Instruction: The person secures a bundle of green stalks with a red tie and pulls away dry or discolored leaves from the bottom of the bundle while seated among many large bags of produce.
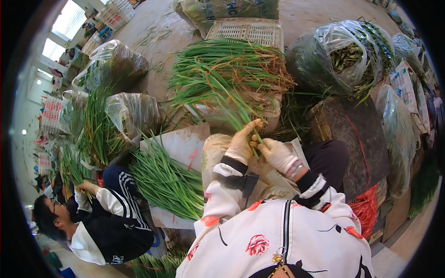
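Pose | left hand (pixel 239 146) angled forward, gripping green stalks (pixel 237 111) | right hand (pixel 280 156) turned inward, hold unclear

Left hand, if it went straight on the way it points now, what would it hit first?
Beyond the green stalks it holds, the left hand would probably meet the pale crate under the heaped stalks, though depth is unclear.

Before the broad heap of brown-rooted green stalks (pixel 222 62), a slim leafy green bunch (pixel 237 112) blurs; the left hand (pixel 241 142) hides part of it, and I can't tell whether the right hand (pixel 278 155) grips it. Behind the heap, a bulging clear plastic bag (pixel 232 8) is cut off above; far left, distant figures (pixel 88 29) are too small to make out.
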Demonstrator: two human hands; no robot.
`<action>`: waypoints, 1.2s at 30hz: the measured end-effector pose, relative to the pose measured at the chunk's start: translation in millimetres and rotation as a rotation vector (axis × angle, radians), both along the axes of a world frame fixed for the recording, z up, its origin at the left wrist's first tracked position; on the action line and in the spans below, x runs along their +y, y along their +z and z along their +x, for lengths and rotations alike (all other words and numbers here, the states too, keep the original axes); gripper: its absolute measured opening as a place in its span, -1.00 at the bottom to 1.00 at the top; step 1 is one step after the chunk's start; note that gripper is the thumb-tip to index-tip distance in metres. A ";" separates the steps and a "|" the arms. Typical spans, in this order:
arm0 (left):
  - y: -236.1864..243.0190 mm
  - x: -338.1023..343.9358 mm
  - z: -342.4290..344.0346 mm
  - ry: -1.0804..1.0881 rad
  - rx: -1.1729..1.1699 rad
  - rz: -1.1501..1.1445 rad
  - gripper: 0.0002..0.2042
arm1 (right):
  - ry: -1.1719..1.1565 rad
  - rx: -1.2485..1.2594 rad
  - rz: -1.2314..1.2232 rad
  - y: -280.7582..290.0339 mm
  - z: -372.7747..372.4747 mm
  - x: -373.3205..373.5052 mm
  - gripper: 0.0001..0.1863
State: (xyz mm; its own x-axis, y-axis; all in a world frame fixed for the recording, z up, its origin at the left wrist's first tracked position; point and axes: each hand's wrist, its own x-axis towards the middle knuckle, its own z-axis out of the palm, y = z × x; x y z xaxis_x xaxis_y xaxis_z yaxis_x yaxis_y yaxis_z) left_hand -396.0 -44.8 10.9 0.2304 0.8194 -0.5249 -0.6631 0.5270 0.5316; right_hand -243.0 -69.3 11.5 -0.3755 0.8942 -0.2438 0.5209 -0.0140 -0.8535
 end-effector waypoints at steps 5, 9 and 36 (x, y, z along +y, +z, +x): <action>-2.2 -2.7 -7.0 -0.001 0.182 -0.052 -0.77 | 0.127 -0.268 0.030 21.7 39.1 -19.5 -0.70; -1.0 5.6 -4.7 0.091 0.199 -0.066 -0.78 | 0.259 -0.791 0.163 34.4 98.5 -4.7 -0.72; 47.2 -70.0 -56.3 0.326 -1.142 0.936 -0.81 | -0.620 0.577 0.221 37.3 93.1 103.2 -0.75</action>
State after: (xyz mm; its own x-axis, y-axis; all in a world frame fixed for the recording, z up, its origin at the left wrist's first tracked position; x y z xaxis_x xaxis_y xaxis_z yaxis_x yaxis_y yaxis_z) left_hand -452.3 -114.8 58.2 -0.1107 0.8411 0.5294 -0.9572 0.0530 -0.2844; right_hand -149.9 33.9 48.8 0.1832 0.9824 0.0373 -0.0404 0.0454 -0.9982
